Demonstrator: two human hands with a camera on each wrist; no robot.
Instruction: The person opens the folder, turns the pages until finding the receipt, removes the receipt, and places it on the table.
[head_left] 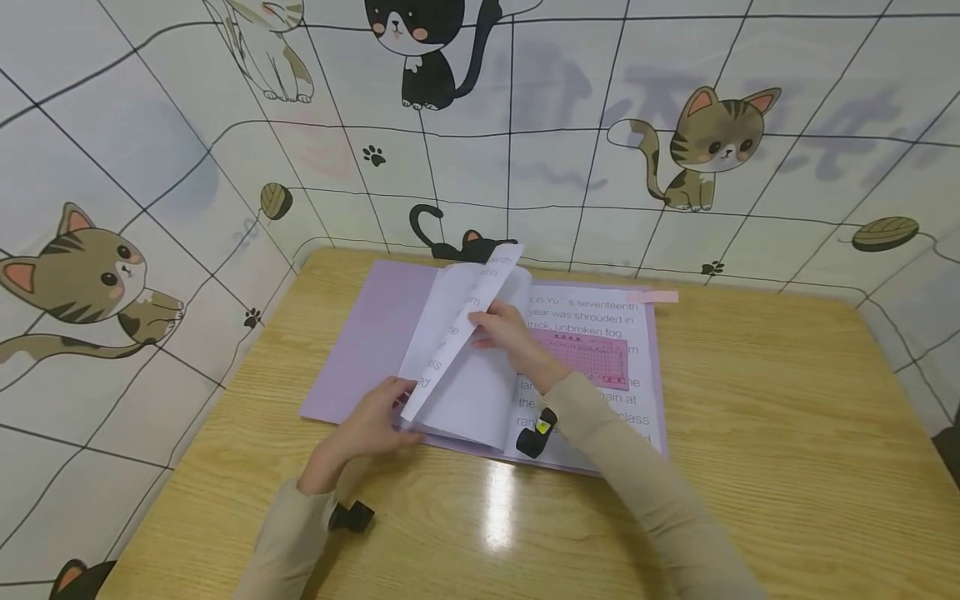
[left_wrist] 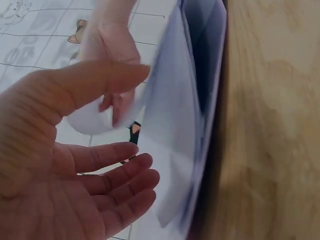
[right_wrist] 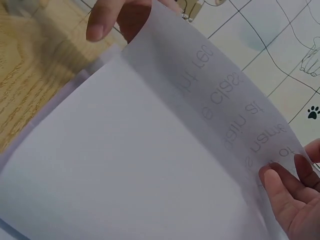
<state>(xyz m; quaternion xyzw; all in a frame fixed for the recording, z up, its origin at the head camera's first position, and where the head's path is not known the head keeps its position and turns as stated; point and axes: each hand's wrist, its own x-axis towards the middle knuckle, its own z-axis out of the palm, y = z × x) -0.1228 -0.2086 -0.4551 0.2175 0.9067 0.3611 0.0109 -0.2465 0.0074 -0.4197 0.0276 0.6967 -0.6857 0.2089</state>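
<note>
A booklet with a lilac cover [head_left: 352, 342] lies open on a wooden table. One white page [right_wrist: 200, 90] stands lifted and curved, with large print showing along its edge in the head view. My right hand [head_left: 513, 337] pinches this page at its edge, a finger over the printed side and the thumb on the blank side. Near the page's bottom corner is my left hand [left_wrist: 85, 150], fingers relaxed and spread from the thumb. On the right-hand printed sheet [head_left: 592, 304] lies a pink card with a grid [head_left: 592, 358], partly hidden by my right hand.
A pink tab [head_left: 652, 297] sticks out past the booklet's upper right edge. Behind the table and along its left side stands a white sheet with printed cats [head_left: 570, 158]. Black cameras with straps sit at both wrists. A dark object [head_left: 948, 446] shows at the right edge.
</note>
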